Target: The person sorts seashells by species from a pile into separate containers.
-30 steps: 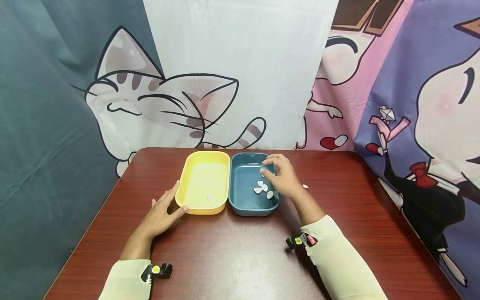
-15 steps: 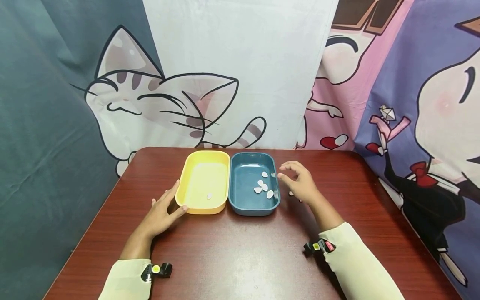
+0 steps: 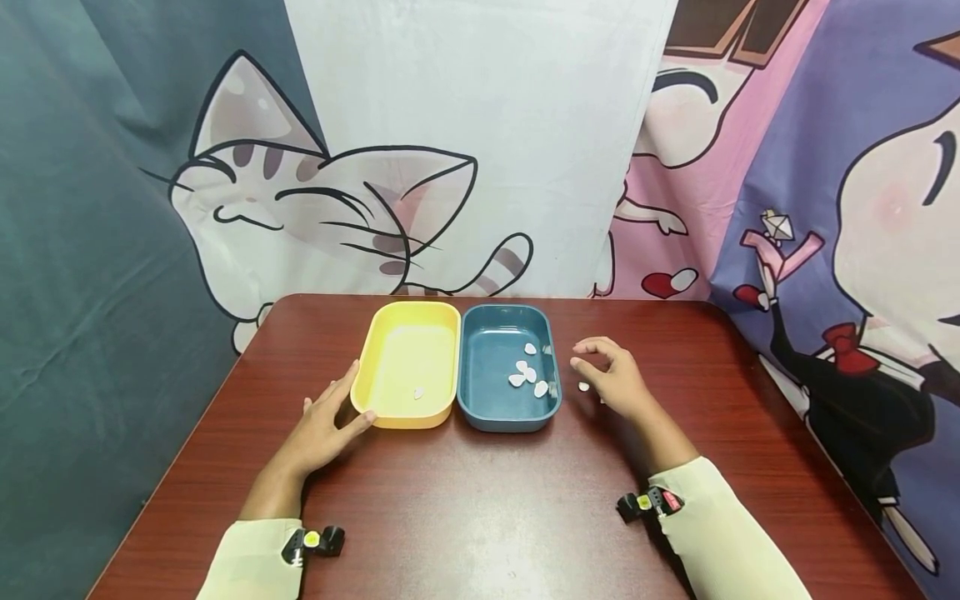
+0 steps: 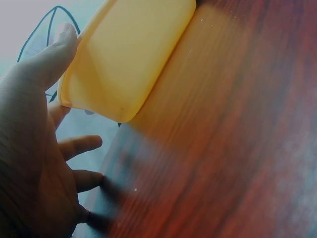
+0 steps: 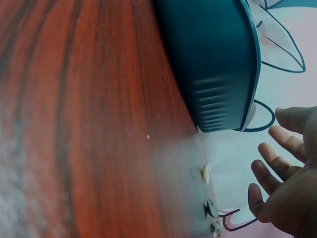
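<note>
My left hand rests at the near left corner of a yellow tray, thumb and index finger touching its outer side and the other fingers spread. One small white shell lies inside that tray. Against its right side stands a dark blue tray with several white shells in it. To the right of the blue tray, my right hand hovers over the table with loosely bent fingers and nothing between them. Below it lies a loose shell; more shells show in the right wrist view, partly hidden in the head view.
Both trays stand near the far edge of a dark red-brown wooden table. Cloth backdrops with cartoon figures hang behind the table and along its sides. A small camera sits on each wrist.
My right hand has moved from over the blue tray out to its right, uncovering another shell in the tray and one on the table. My left hand has stayed at the yellow tray.
</note>
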Motion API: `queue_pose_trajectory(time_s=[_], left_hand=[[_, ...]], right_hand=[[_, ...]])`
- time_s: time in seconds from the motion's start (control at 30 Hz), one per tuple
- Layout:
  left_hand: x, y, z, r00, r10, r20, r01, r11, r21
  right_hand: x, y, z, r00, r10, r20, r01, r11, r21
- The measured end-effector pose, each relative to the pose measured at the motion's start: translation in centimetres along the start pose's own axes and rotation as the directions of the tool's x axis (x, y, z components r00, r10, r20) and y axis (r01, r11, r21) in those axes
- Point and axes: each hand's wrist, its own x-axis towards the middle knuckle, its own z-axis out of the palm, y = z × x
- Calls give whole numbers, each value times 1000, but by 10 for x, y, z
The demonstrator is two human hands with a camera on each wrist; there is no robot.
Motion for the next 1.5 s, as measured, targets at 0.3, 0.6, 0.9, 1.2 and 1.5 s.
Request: queue_pose_trajectory(time_s=[0.3, 0.6, 0.9, 1.2, 1.5], left_hand=[[-1, 2, -5, 1000, -14, 15, 14, 1000, 11], [0, -1, -2, 1000, -11, 16, 11, 1000, 2], [1, 0, -2, 1000, -8, 20, 8, 1000, 5], [0, 2, -1, 1000, -5, 10, 5, 1000, 0], [-2, 2, -2, 1000, -16, 11, 16, 1000, 4]], right_hand=[[-3, 14, -3, 1000, 21, -17, -21, 999, -38], [-6, 40, -9, 1000, -10, -27, 7, 996, -90], [-8, 44, -14, 995, 82, 60, -80, 996, -38], [-7, 59, -21, 983, 100, 154, -89, 993, -79], [-6, 57, -18, 985, 59, 165, -26, 981, -194]])
